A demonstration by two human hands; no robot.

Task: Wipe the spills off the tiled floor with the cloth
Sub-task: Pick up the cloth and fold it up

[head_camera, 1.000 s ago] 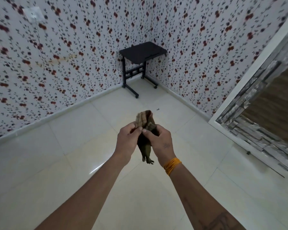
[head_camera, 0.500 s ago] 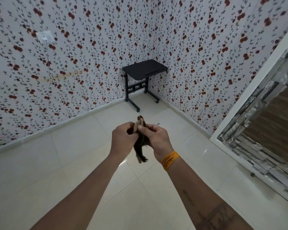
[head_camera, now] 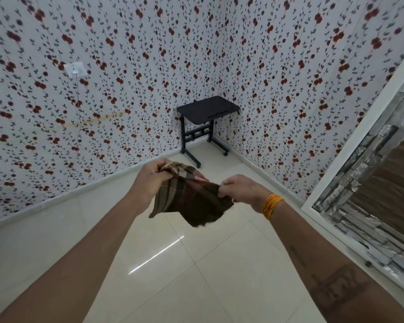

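A brown checked cloth (head_camera: 191, 199) hangs spread out in the air above the cream tiled floor (head_camera: 196, 276). My left hand (head_camera: 149, 177) grips its upper left corner. My right hand (head_camera: 240, 191), with an orange band at the wrist, pinches its right edge. The cloth's lower part droops between my two hands. No spill shows on the tiles in this view; a bright streak of reflected light lies on the floor below the cloth.
A small black side table (head_camera: 207, 120) on wheels stands in the far corner. Flowered wallpaper covers both walls, with a socket (head_camera: 76, 69) on the left one. A white-framed stone-patterned panel (head_camera: 371, 171) runs along the right.
My hands have drawn apart and the bunched cloth has opened out between them. The view has tilted up, showing more wall.
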